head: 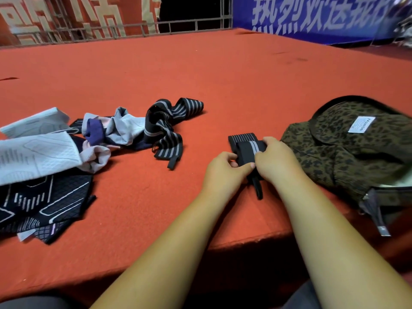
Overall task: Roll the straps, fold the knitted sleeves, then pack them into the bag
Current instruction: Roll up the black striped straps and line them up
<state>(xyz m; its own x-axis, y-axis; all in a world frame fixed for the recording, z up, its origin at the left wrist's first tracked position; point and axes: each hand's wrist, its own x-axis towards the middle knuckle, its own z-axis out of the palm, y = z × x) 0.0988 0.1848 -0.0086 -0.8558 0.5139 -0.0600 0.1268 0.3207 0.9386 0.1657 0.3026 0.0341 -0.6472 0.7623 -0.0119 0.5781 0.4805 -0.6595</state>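
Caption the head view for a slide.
Left hand and right hand grip a part-rolled striped strap beside the leopard-print bag.

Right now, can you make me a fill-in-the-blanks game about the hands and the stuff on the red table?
1. The left hand and the right hand both pinch a ____ strap with grey stripes.
2. The leopard-print bag lies on the ____ side of the hands.
3. The white label on the bag says ____.
Missing words: black; right; FASHION.
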